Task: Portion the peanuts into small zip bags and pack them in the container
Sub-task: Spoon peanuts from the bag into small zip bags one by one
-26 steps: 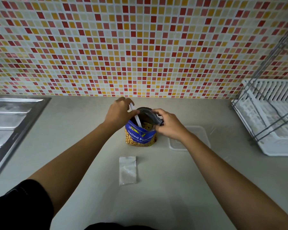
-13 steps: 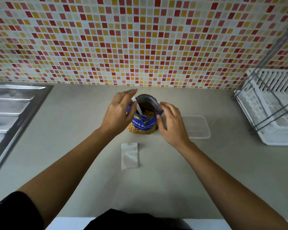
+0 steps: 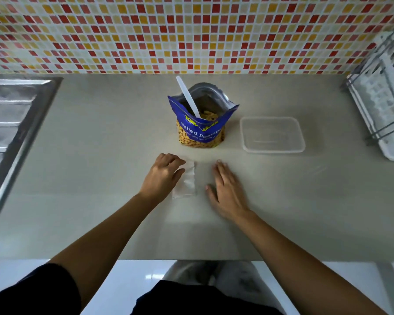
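The small zip bag (image 3: 185,181) is pinched by the left hand (image 3: 163,177); the right hand (image 3: 226,189) is laid flat beside it, fingers released.

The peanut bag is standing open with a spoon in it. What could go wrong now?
1. The peanut bag stands open and unsupported, with the white spoon leaning out over its rim; a bump could tip it and spill peanuts.
2. The small zip bag is thin and lies flat; the left hand fingers may struggle to lift or open it.
3. The right hand sits near the bag's base and could knock it when reaching.
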Demonstrator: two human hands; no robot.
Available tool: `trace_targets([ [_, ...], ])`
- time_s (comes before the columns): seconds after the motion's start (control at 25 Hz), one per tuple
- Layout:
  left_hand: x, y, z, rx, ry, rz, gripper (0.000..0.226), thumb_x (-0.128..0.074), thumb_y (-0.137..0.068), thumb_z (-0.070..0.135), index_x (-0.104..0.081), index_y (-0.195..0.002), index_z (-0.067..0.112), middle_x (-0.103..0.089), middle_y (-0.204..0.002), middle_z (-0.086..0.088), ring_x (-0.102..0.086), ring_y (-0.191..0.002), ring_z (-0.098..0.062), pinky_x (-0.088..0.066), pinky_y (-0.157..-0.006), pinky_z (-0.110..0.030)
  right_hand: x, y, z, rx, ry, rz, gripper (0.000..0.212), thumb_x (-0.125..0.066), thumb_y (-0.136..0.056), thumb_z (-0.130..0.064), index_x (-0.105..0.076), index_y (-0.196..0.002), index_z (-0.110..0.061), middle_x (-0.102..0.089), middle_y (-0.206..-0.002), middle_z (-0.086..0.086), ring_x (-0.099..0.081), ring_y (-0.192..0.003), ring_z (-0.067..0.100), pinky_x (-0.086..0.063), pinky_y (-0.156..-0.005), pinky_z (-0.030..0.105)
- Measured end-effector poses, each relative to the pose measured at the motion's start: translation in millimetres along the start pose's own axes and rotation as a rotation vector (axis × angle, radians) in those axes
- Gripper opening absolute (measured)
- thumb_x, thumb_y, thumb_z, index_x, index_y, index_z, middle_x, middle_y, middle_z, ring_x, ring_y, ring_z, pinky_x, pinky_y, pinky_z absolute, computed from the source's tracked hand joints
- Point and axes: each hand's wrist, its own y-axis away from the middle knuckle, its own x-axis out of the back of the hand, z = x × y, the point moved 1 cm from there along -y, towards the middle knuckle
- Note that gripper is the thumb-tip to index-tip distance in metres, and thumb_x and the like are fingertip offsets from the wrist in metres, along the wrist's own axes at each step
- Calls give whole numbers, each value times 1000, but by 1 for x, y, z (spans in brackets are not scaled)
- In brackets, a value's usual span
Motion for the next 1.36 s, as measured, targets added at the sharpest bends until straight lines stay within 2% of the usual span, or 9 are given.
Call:
trace_targets([
  [0.2,-9,0,-10,24,-51,-79,14,-66,-79,13,-68,-91,5,-67,-95,-15,-62,-80,-36,-52,-69,-38,-11,6,1,-15,99,-21,76,-11,-84,-56,-10,-149,-15,-6,-159,2,-1,-147,15,4,-114,30],
  [0.32,-6,0,-8,30,-121,-102,12,-77,-72,12,-70,-82,10,-68,-99,-10,-63,-83,-33,-46,-68,-37,-17,9,0,-22,103,-7,76,-11,-85,-56,-10,-149,-14,-7,-159,1,-1,-146,14,3,-115,30],
  [0.48,13,-6,2,47,-93,-167,8,-68,-79,26,-69,-84,20,-66,-108,2,-56,-98,-26,-37,-76,-37,-11,6,1,-37,-9,-68,83,-1,-80,-60,-11,-149,-16,-6,-159,-1,2,-146,12,8,-114,29],
  [0.6,28,-18,8,292,360,-292,7,-68,-82,23,-69,-85,17,-68,-93,5,-57,-88,-12,-43,-74,-17,5,7,-10,-148,-413,0,76,-12,-81,-62,-39,-139,-19,-41,-146,0,-29,-138,12,-13,-115,30],
  [0.68,35,-26,11,528,685,-291,3,-68,-82,19,-68,-82,16,-67,-85,4,-59,-81,-8,-45,-71,-14,19,9,-26,-255,-901,2,48,-40,-84,-57,-56,-116,-26,-64,-115,-4,-57,-105,3,-41,-93,22],
  [0.8,40,-27,16,696,924,-222,5,-65,-84,14,-69,-86,11,-67,-86,-3,-60,-81,-15,-50,-71,-27,26,10,-38,-370,-1184,94,26,-73,-73,-36,-60,-95,-28,-68,-84,-3,-62,-75,8,-48,-73,26],
  [0.96,46,-22,17,701,964,-201,17,-56,-89,9,-72,-88,6,-70,-88,-10,-62,-82,-20,-55,-78,-29,46,9,-32,-434,-1429,143,28,-67,-81,-3,-54,-102,-18,-66,-62,-6,-58,-56,3,-47,-60,19],
  [1.12,49,-9,18,640,996,-308,18,-55,-89,5,-72,-91,10,-73,-85,0,-67,-81,-13,-56,-75,-18,59,25,-27,-477,-1539,-32,32,-56,-86,5,-51,-110,-16,-70,-70,-1,-64,-59,3,-54,-62,16],
  [1.36,54,-17,26,630,1090,-308,17,-62,-84,1,-64,-97,13,-71,-81,-5,-68,-74,-13,-57,-73,-22,72,21,-24,-479,-1410,90,41,-58,-84,7,-49,-119,-13,-53,-88,1,-57,-70,8,-50,-71,24],
])
